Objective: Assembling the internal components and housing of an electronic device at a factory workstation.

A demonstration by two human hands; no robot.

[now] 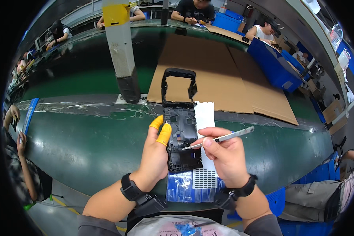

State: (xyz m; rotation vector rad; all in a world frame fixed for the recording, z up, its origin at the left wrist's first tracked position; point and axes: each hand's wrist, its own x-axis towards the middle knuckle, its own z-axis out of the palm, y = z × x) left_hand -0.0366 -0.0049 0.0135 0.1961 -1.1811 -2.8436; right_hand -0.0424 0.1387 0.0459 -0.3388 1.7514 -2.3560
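My left hand (pixel 152 157) grips a black plastic device frame (pixel 181 128) by its left edge, with yellow finger cots on two digits. The frame is long, with a solid lower part and an open rectangular window at its top. In my right hand (pixel 224 153) is a pair of metal tweezers (pixel 236 134), pinched between thumb and fingers. Their tips point left and rest over the lower part of the frame; whether they hold anything is too small to tell. Below the frame lies a sheet of small black stickers (pixel 205 179) on blue plastic-wrapped material (pixel 179 187).
White paper (pixel 205 118) lies behind the frame. Beyond it are flat cardboard (pixel 208 70), a metal post (pixel 124 59) and a blue bin (pixel 273 65). A co-worker's hands (pixel 17 129) are at the left, beside a blue strip (pixel 30 116). Other people sit across the green table (pixel 86 149).
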